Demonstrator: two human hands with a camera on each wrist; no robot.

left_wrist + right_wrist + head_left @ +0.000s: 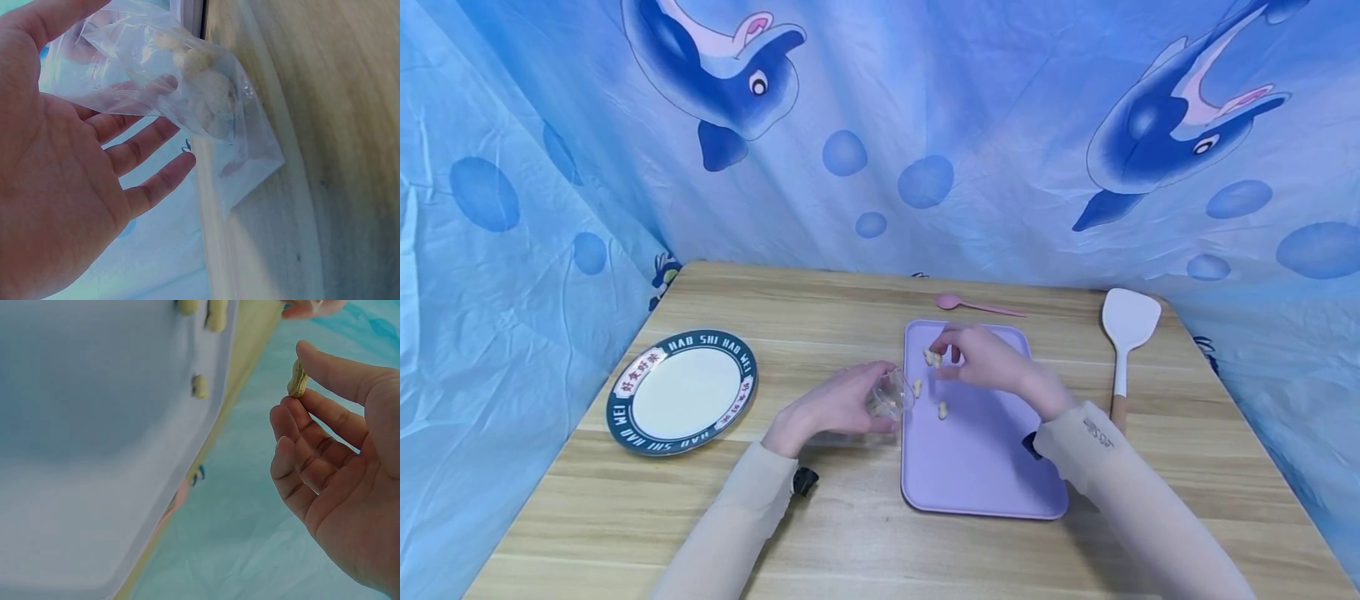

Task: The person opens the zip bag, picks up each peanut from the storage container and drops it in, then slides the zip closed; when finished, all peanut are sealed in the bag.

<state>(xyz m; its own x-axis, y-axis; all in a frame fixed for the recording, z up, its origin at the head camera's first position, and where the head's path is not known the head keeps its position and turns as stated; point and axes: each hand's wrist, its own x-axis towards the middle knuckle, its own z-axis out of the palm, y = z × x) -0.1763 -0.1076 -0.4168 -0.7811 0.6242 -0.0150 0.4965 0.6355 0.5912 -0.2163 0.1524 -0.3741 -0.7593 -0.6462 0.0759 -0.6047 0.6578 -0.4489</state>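
Observation:
My left hand [838, 402] holds a clear plastic bag [253, 153] at the left edge of the lilac tray [977, 479]. Several peanuts [209, 94] show through the plastic in the left wrist view. Over the tray's upper part, my right hand [988, 362] pinches one unshelled peanut [298, 379] between thumb and fingertips. Three more peanuts lie on the tray in the right wrist view, including a small peanut [199, 387] near its rim. From the head view, one loose peanut [943, 410] sits below the right hand, another peanut [917, 388] beside the bag.
A white plate [688, 392] with a dark lettered rim lies on the left of the wooden table [820, 533]. Behind the tray is a pink spoon [981, 306]. A white spatula [1129, 321] with a wooden handle lies to the right. A blue curtain [985, 208] stands behind.

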